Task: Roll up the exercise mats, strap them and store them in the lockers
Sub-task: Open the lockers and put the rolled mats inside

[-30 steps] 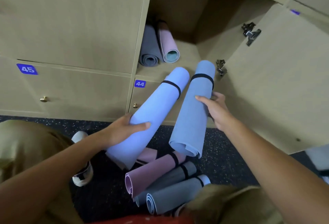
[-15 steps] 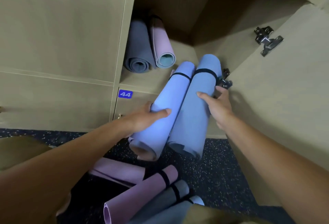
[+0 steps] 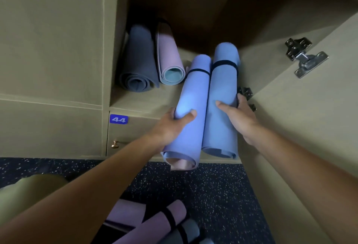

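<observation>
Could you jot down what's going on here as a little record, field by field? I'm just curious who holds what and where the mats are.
left hand: grips the lighter blue rolled mat
right hand: grips the darker blue rolled mat
straps: a black band round each blue mat near its far end
position: both blue mats side by side, far ends over the open locker's shelf
already stored: grey mat and pink mat, lying at the shelf's left
on floor: purple strapped mat, others partly out of view
locker door: open, to the right
label below: 44
</observation>
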`<state>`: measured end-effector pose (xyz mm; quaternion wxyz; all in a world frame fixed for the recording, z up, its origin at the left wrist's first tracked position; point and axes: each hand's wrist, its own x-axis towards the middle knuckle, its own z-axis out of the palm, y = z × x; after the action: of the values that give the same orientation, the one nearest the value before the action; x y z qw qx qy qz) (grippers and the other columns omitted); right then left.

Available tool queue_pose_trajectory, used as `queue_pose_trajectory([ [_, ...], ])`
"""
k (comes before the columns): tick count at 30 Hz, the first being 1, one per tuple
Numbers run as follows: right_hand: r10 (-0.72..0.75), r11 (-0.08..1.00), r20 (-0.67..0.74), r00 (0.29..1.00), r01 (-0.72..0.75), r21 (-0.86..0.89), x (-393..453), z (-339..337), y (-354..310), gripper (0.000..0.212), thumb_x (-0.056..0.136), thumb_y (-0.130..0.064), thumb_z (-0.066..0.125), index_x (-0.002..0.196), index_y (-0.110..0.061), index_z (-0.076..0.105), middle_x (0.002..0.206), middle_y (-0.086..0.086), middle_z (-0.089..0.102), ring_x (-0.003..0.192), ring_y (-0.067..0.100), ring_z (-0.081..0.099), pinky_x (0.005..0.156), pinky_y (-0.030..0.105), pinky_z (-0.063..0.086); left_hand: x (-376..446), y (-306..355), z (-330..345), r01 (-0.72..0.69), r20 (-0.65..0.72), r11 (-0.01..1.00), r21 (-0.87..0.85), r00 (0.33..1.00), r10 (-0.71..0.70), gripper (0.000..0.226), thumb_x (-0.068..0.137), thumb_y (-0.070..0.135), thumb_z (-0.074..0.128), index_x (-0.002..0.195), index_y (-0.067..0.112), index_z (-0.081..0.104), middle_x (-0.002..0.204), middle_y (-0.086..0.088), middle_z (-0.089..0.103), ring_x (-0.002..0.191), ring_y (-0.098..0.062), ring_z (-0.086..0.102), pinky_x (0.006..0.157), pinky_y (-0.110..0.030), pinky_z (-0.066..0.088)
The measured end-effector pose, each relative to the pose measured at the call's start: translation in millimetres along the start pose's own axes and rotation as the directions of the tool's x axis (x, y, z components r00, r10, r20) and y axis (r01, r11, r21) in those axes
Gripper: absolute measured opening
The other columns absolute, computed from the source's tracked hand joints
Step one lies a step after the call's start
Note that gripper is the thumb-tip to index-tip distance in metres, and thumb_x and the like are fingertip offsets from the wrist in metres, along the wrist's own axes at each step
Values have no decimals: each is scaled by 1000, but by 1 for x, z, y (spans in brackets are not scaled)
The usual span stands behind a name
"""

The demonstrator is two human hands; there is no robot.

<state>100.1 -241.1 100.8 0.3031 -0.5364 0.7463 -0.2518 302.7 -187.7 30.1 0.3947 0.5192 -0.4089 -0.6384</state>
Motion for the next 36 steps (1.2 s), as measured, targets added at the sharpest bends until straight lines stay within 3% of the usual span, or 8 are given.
queue_pose_trajectory([
  [4, 6, 1000, 91, 996, -5, -7, -4, -4, 15, 93, 82, -45, 80, 156, -40, 23, 136, -14, 59, 110, 15, 65, 92, 39, 55, 7, 1, 12, -21, 17, 990, -140, 1000, 23, 58, 84, 65, 72, 123, 26, 57, 115, 2, 74, 97, -18, 75, 91, -47, 61],
  [7, 54, 998, 64, 996, -53, -27, -9, -9, 17, 87, 87, -45, 76, 155, -41, 23, 134, -11, 59, 107, 19, 65, 80, 34, 54, 6, 3, 15, -38, 87, 980, -193, 995, 56, 49, 94, 54, 65, 132, 26, 52, 126, 2, 70, 101, -11, 74, 83, -28, 61],
  [11, 98, 991, -83, 992, -105, -82, -3, -14, 7, 85, 83, -53, 77, 146, -25, 27, 123, -2, 52, 105, 29, 58, 84, 45, 55, 0, 3, 18, -53, 134, 978, -201, 988, 81, 101, 75, 63, 70, 158, 28, 24, 143, 4, 56, 110, -2, 67, 74, -12, 55],
  [15, 96, 991, -111, 989, -105, -81, 3, -9, 1, 70, 83, -55, 77, 123, -24, 29, 119, 4, 52, 98, 30, 58, 65, 34, 44, -6, -15, 23, -2, 79, 980, -200, 997, 18, 114, 52, 87, 79, 148, 53, 28, 148, 10, 49, 127, -11, 59, 103, -38, 53],
  [18, 16, 996, -135, 991, -27, -86, -1, -6, 8, 66, 86, -53, 75, 128, -21, 36, 120, 4, 55, 94, 26, 58, 60, 30, 41, -16, -22, 27, 201, 185, 947, -250, 970, -157, 98, 57, 85, 77, 140, 57, 33, 132, 8, 64, 104, -19, 72, 84, -49, 59],
  [25, -111, 987, -6, 994, 110, -116, -31, -11, 38, 78, 79, -81, 59, 141, -38, 41, 140, -5, 54, 116, 13, 59, 101, 35, 46, -6, -14, 29, 37, 0, 937, -348, 999, -40, 65, 79, 41, 84, 135, 30, 53, 117, -4, 74, 90, -23, 77, 73, -43, 64],
  [31, -226, 929, 142, 964, 258, -265, -65, 7, 41, 88, 76, -89, 48, 152, -57, 18, 166, -3, 17, 153, 20, 13, 120, 51, 25, -1, -16, 26, -129, -70, 964, -233, 991, 116, 65, 82, 34, 85, 137, 22, 54, 115, 0, 74, 100, -11, 74, 93, -34, 60],
  [36, -242, 874, 118, 963, 269, -405, -57, 19, 33, 61, 101, -59, 43, 157, -51, 19, 170, 2, 7, 153, 23, 7, 119, 46, 21, -4, -14, 18, -110, -63, 993, -53, 992, 106, 69, 67, 80, 70, 128, 51, 56, 130, 10, 67, 118, -11, 66, 107, -44, 51],
])
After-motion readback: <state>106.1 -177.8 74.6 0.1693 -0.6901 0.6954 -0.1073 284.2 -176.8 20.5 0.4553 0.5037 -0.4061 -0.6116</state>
